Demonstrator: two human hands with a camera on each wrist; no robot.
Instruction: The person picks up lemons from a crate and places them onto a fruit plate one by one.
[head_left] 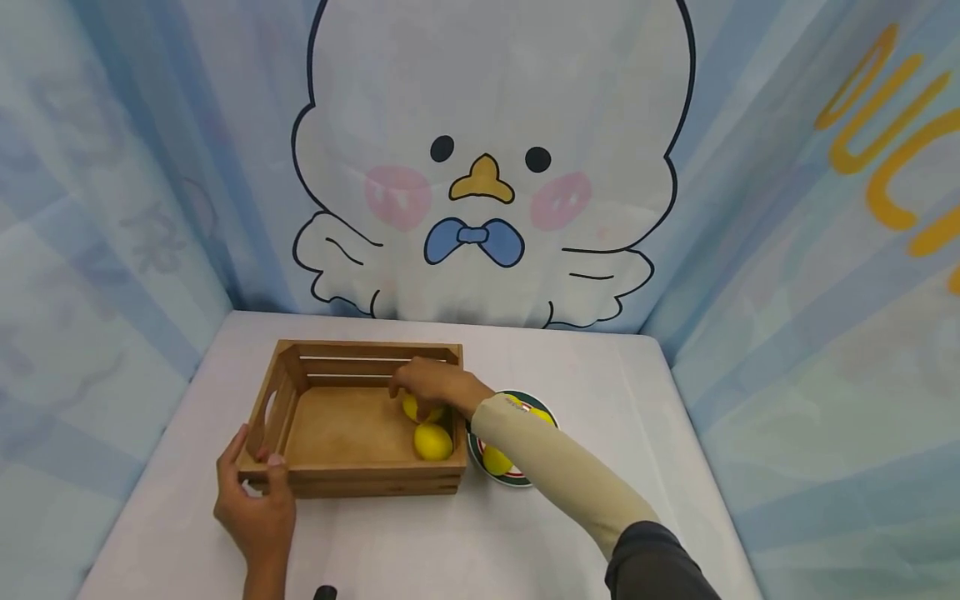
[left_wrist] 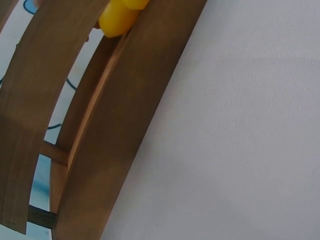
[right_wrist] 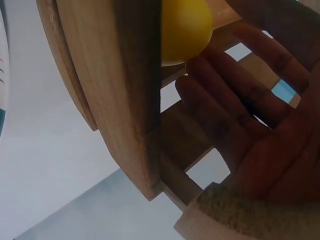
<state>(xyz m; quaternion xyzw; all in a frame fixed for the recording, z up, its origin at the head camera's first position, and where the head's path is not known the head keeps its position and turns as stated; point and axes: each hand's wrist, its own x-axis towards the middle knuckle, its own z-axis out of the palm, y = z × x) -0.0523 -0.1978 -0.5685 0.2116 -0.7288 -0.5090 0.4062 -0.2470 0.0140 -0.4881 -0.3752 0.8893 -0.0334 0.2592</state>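
Note:
My left hand (head_left: 258, 508) grips the front left corner of a wooden crate (head_left: 367, 482), its thumb over the front rim. Inside the crate at the right end, my right hand (head_left: 427, 382) reaches over the wall with fingers spread loosely downward. Its fingertips are right at a yellow lemon (right_wrist: 186, 32) in the right wrist view, and the palm shows bare. Just in front of that one lies a second lemon (head_left: 432, 442). Through the slats, the left wrist view shows yellow fruit (left_wrist: 117, 19); the left hand is out of that view.
Right of the crate, partly under my right forearm, stands a round plate (head_left: 476, 450) with a dark green rim. On it are lemons (head_left: 497, 460). A white cloth covers the table (head_left: 600, 433), and printed curtains (head_left: 480, 292) hang behind and at both sides.

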